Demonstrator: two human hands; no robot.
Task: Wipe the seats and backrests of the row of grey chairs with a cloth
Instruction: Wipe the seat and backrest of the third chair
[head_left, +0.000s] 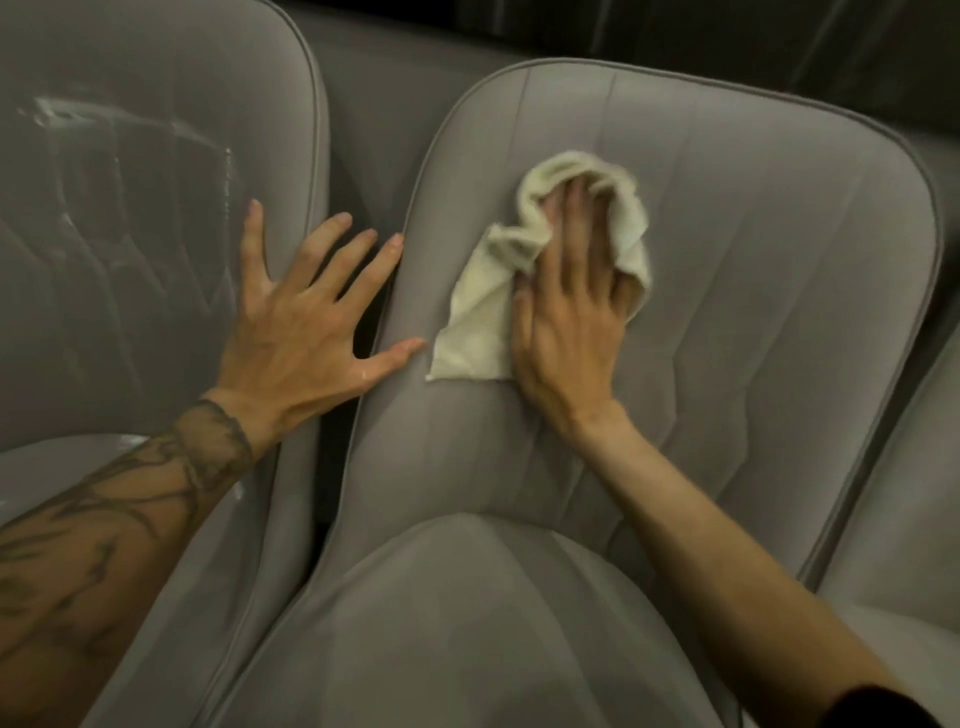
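A cream cloth (483, 306) lies bunched on the backrest of the middle grey chair (753, 270). My right hand (571, 312) presses flat on it with straight fingers, and the cloth folds up around the fingertips. My left hand (306, 322) is spread wide on the right edge of the left grey chair's backrest (130, 234), its thumb and two fingertips reaching across the gap to the middle chair's piping. Wet streaks shine on the left backrest. The middle chair's seat (467, 623) fills the lower centre.
A third grey chair (904, 519) shows at the right edge. A narrow dark gap (358, 208) separates the left and middle backrests. Behind the chairs is a dark wall or curtain (779, 36).
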